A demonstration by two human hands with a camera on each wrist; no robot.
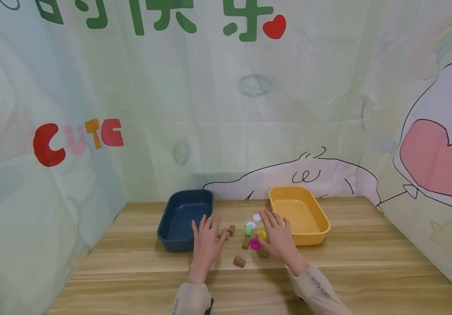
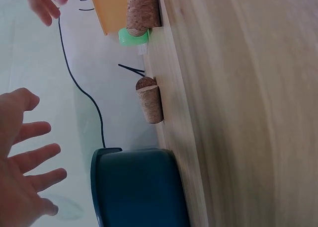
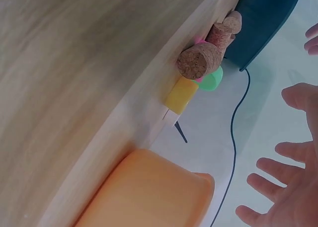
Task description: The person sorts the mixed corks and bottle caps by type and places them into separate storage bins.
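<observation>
Fingers spread, my left hand [image 1: 207, 240] hovers over the near right side of the blue bin and holds nothing. My right hand [image 1: 280, 239], also spread and holding nothing, is above the table beside the yellow bin. Between the hands lie several corks [image 1: 239, 261] and bottle caps: magenta [image 1: 255, 244], green [image 1: 248, 230], yellow [image 1: 262, 234] and white [image 1: 256, 217]. In the left wrist view a cork [image 2: 152, 107] lies near the blue bin, below the fingers. The right wrist view has a larger cork [image 3: 194, 63] beside the yellow cap [image 3: 181, 95]. In the head view, the right hand partly covers one cork.
The blue bin [image 1: 165, 225] stands on the left and the yellow bin [image 1: 323, 225] on the right, both toward the back of the wooden table [image 1: 131, 271]. A printed cloth [image 1: 163, 144] hangs behind the table and along its sides.
</observation>
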